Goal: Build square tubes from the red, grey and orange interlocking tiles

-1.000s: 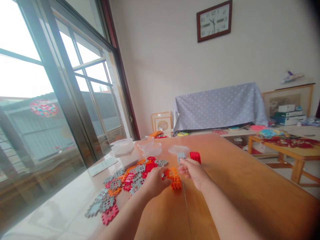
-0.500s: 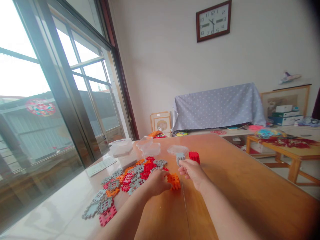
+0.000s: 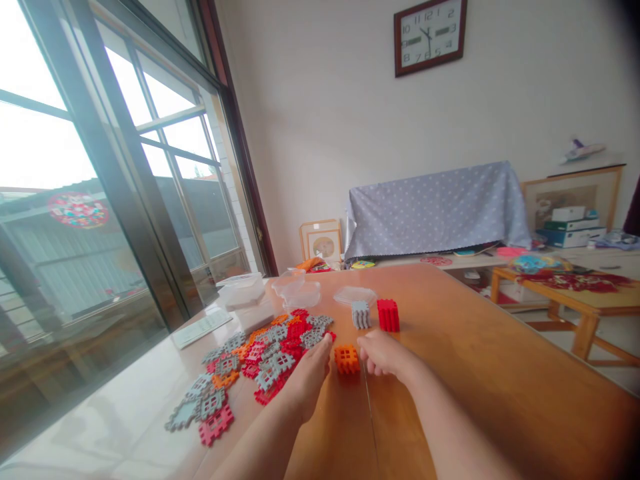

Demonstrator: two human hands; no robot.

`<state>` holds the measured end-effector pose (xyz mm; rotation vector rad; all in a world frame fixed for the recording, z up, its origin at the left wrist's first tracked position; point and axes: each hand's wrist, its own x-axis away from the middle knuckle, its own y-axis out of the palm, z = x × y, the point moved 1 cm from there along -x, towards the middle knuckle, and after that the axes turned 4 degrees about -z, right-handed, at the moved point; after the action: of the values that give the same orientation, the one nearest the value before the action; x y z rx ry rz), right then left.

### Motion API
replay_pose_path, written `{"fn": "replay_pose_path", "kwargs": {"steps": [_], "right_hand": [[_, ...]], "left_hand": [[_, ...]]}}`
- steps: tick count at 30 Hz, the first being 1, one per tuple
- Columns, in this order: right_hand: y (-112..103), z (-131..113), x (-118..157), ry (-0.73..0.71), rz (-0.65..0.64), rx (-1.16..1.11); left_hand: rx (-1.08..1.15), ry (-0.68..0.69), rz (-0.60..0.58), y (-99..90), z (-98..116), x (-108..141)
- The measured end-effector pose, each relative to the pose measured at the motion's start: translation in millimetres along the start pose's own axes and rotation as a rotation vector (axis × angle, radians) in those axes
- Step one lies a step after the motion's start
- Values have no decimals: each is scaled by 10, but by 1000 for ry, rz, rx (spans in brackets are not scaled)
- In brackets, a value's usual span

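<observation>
A stack of orange interlocking plastic tiles [image 3: 347, 360] stands on the wooden table between my hands. My left hand [image 3: 315, 375] is open just left of it, fingers stretched forward and the fingertips near a small red piece. On the stack's other side, my right hand [image 3: 384, 355] holds nothing; its fingers are loosely bent with the thumb apart. Behind the hands stand a grey tile stack [image 3: 361, 315] and a taller red tile stack [image 3: 389, 316], side by side. Loose grey, red and orange tiles [image 3: 275, 361] spread in a heap to the left, partly hidden by my left forearm.
Clear plastic containers [image 3: 300, 295] and a clear lid [image 3: 355, 295] lie at the back of the table [image 3: 480, 373]. A pale printed sheet [image 3: 203, 328] is near the window side. At the right stands a low wooden bench [image 3: 590, 310] with cloth on it.
My right hand has let go of the grey stack, leaving it beside the red one, and drawn back toward the orange stack. My left hand has come off the orange stack, fingers straightened.
</observation>
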<state>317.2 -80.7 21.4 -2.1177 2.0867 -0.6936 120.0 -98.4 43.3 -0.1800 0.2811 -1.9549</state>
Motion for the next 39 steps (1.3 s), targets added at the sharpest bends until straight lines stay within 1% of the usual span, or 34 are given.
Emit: {"fn": "replay_pose_path", "kwargs": {"steps": [2, 3, 6, 10, 18, 25, 31, 35, 37, 39], "right_hand": [[13, 22, -10, 19, -31, 84], [18, 27, -10, 25, -46, 118], [34, 29, 5, 31, -89, 191], [54, 33, 11, 23, -123, 244], [66, 129, -65, -34, -121, 290], [63, 145, -60, -76, -129, 307], [53, 120, -42, -115, -112, 315], [78, 128, -48, -144, -57, 323], [88, 125, -76, -168, 5, 329], [92, 112, -120, -193, 71, 334]], "left_hand": [[217, -95, -33, 70, 22, 65], [287, -118, -43, 97, 37, 88], [380, -154, -52, 143, 82, 117], [384, -191, -89, 161, 143, 110], [312, -154, -96, 199, 256, 79], [342, -171, -84, 183, 190, 40], [395, -181, -104, 138, 134, 40], [415, -174, -99, 132, 77, 57], [434, -135, -72, 102, 41, 65], [410, -87, -26, 29, 12, 70]]}}
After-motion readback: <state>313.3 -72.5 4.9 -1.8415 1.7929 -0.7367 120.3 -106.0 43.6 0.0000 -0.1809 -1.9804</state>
